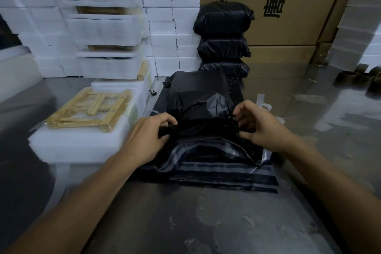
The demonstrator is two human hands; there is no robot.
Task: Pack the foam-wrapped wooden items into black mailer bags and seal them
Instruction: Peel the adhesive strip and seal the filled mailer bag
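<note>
A filled black mailer bag (199,97) lies in front of me on a pile of flat empty black bags (222,168). My left hand (148,136) grips the bunched left corner of the bag's open end. At the right corner, my right hand (257,125) pinches the plastic between curled fingers. To the left, a wooden frame item (90,109) rests on a sheet of white foam (78,144). Three sealed black packages (223,35) are stacked behind the bag.
Tall piles of white foam blocks and foam-wrapped items (103,27) fill the back left. Large cardboard boxes (288,6) stand at the back right. Some dark cardboard tubes (360,77) sit at the far right on the shiny grey table (206,222).
</note>
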